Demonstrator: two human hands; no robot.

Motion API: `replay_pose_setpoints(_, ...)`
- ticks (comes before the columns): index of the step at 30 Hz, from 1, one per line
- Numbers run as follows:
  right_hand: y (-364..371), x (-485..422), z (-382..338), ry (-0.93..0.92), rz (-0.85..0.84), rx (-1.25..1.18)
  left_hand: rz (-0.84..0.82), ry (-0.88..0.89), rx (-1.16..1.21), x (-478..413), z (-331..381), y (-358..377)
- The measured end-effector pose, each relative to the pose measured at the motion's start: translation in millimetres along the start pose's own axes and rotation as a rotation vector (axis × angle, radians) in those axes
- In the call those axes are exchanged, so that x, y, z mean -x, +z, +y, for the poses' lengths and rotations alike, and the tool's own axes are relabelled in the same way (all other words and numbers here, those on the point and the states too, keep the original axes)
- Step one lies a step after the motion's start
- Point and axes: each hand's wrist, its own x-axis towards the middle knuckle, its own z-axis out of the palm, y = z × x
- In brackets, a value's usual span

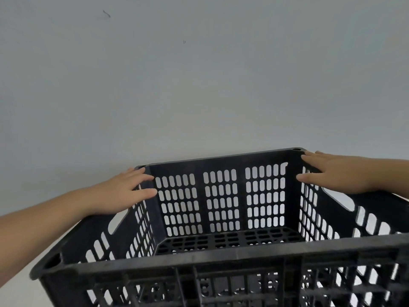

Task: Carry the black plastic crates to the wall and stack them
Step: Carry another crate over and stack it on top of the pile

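A black plastic crate [221, 253] with slotted walls and a grid floor fills the lower half of the view, open side up and empty. Its far wall stands close to a grey wall [199, 74]. My left hand [124, 191] lies over the crate's left rim near the far-left corner, thumb inside the wall and fingers stretched along the top. My right hand [336, 173] holds the right rim at the far-right corner in the same way. More black lattice shows through the near wall's slots; I cannot tell whether another crate lies beneath.
The plain grey wall carries two small dark marks [106, 13] high up. A pale strip of floor [13, 291] shows at the bottom left beside the crate.
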Motion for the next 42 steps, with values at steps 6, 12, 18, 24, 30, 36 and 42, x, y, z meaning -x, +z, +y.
replay_pose_setpoints(6, -16, -9, -24, -0.029, 0.027, 0.099, -0.110, -0.037, -0.063, -4, 21, -17)
replay_pose_setpoints(12, -49, -36, -88, -0.205, 0.122, 0.110, -0.032, 0.051, -0.118, -35, 81, -49)
replay_pose_setpoints(18, -34, -72, -138, -0.214, 0.061, 0.129, -0.017, 0.097, -0.138, -77, 134, -31)
replay_pose_setpoints(24, -15, -89, -142, -0.136, 0.063, 0.138, -0.092, 0.076, -0.080, -97, 148, -4)
replay_pose_setpoints(30, -11, -89, -146, -0.073, 0.063, 0.042, -0.131, 0.007, -0.151, -107, 138, 5)
replay_pose_setpoints(36, -20, -88, -145, -0.065, 0.030, 0.041, -0.201, -0.016, -0.126, -107, 135, 1)
replay_pose_setpoints(42, -23, -86, -147, -0.069, -0.046, 0.216, -0.192, -0.042, -0.097, -105, 146, -8)
